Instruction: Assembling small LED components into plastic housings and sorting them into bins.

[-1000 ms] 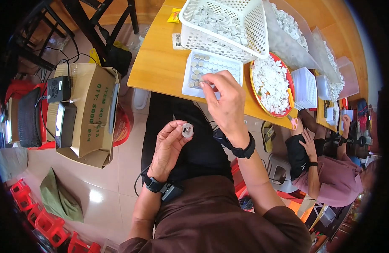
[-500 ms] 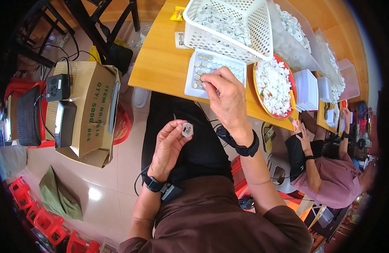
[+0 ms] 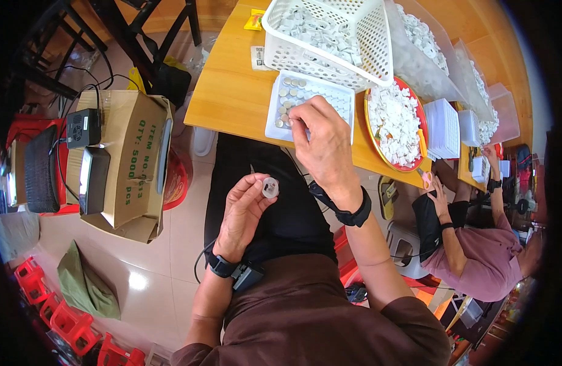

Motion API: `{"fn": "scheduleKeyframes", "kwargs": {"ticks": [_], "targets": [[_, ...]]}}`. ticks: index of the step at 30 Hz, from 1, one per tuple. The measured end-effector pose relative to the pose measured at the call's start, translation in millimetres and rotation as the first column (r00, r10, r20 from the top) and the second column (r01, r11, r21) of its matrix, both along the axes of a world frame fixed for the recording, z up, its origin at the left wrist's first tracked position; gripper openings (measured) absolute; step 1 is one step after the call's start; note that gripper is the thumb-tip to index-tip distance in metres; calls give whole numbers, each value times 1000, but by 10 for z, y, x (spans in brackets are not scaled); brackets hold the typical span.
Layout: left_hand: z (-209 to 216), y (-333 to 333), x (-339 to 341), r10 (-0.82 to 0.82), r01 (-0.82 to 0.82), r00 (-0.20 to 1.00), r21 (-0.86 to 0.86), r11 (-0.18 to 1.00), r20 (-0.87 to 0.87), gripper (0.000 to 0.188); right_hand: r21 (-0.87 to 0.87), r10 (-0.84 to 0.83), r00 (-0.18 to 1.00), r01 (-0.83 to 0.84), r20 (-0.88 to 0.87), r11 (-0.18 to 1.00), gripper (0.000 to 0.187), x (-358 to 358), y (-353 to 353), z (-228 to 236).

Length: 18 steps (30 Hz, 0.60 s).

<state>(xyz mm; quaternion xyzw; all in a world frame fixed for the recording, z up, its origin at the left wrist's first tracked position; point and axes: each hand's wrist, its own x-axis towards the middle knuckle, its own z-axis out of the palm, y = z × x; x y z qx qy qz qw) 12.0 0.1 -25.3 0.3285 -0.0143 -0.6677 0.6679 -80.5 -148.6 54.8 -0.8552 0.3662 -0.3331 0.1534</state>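
Over my lap, my left hand [image 3: 239, 210] pinches a small round translucent white plastic housing [image 3: 270, 188] with tiny dark parts inside it. My right hand [image 3: 327, 146] hovers at the near side of a white pocketed tray [image 3: 272, 107], thumb and fingertips pressed together. What they hold, if anything, is hidden. Several silver discs that look like button cells [image 3: 283, 93] fill the tray's left pockets; the pockets on its right hold no discs. My hand covers part of the tray's near side.
Behind the tray stands a white perforated basket [image 3: 327, 73] of white plastic parts. A red-rimmed round tray [image 3: 369, 122] heaped with small white pieces and a tray stack [image 3: 442, 128] are to the right. A co-worker [image 3: 476, 262] sits far right; a cardboard box [image 3: 131, 158] stands left.
My right hand has drawn back slightly from the discs, its fingertips lifting a little. The left hand keeps the housing in the same place. The co-worker's far hand has shifted.
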Motion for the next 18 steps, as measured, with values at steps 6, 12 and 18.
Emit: {"fn": "scheduleKeyframes", "kwargs": {"ticks": [6,12,18], "targets": [[16,4,-3,4,-4,1000,8,1000,14,18,132,-31,998,24,51,991,11,0,-26,-23],[17,8,7,4,-4,1000,-5,1000,3,17,220,-20,986,-18,167,975,16,4,-53,-16],[26,11,30,13,-13,1000,0,1000,8,17,313,34,970,-110,239,943,15,-145,243,132]]}}
